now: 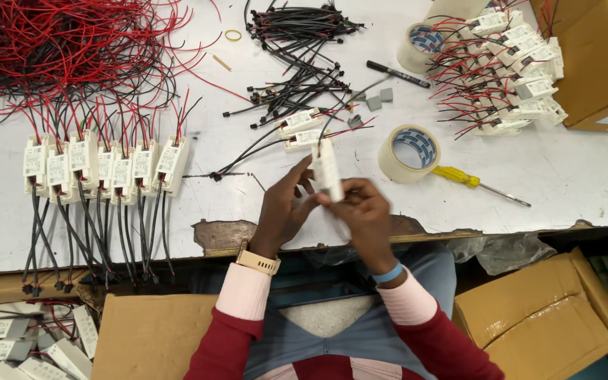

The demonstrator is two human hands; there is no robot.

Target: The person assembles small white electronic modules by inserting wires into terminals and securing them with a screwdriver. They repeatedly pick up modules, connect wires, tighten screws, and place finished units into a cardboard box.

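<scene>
Both hands, left hand (284, 208) and right hand (364, 211), are clamped on a small white rectangular plastic driver box (327, 169), held upright, black leads trailing from its top.

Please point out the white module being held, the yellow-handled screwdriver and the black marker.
white module (327, 171), head view, its flat side.
yellow-handled screwdriver (458, 176), head view, its handle.
black marker (397, 74), head view, its barrel.

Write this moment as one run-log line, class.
left hand: grips white module | right hand: grips same module | nearby: tape roll, yellow screwdriver | table
</scene>
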